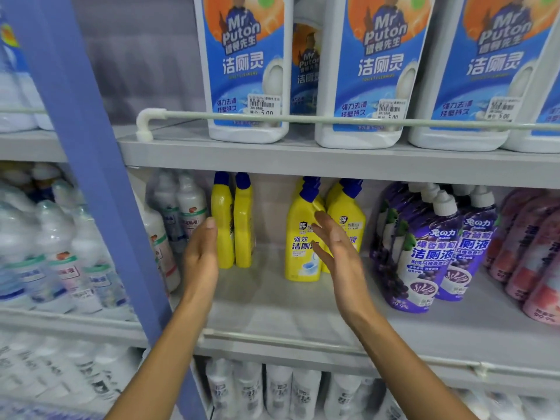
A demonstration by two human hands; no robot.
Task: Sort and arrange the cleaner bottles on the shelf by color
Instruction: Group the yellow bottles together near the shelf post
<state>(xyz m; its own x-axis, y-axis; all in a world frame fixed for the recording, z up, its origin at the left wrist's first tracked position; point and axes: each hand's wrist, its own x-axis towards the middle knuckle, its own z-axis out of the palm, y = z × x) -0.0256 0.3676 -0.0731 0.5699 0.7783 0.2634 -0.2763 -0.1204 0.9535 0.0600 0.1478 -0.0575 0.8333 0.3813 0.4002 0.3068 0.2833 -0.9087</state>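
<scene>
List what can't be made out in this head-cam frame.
Head view:
- Front yellow bottle label: partly covered by the right hand.
- Left hand and side-on yellow bottle: contact unclear.
- Upper-shelf white bottles: caps cut off by the top edge.
- Pink bottles: cut off by the right edge, blurred.
- Clear bottles left of the blue post: labels blurred.

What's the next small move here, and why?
Probably slide the two side-turned, blue-capped yellow plastic bottles right with the open left hand, toward the two front-facing yellow bottles behind the open right hand: a gap splits the yellow group.
</scene>
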